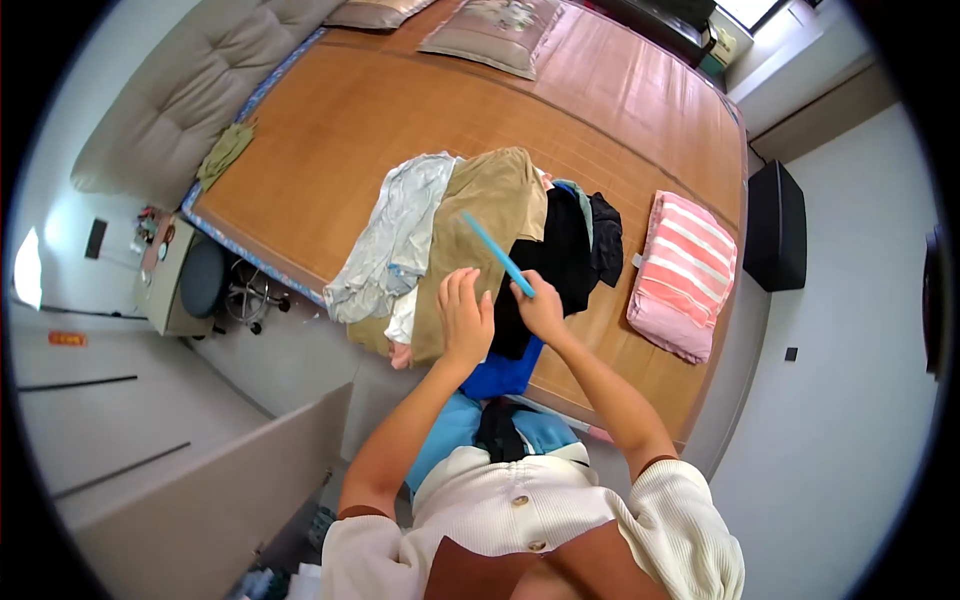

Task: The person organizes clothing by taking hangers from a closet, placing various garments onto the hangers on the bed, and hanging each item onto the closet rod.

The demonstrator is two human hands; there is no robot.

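A heap of clothes lies near the front edge of the bed: a light grey garment on the left, a khaki garment in the middle and a black garment on the right. Blue cloth hangs at the near edge. My right hand is closed around the lower end of a thin light-blue hanger, which slants up over the khaki cloth. Beside it, my left hand is over the khaki garment with its fingers apart, holding nothing.
A folded pink striped blanket lies on the bed mat at the right. Pillows are at the far side, and an olive cloth at the left edge. A stool and an open cabinet door stand left.
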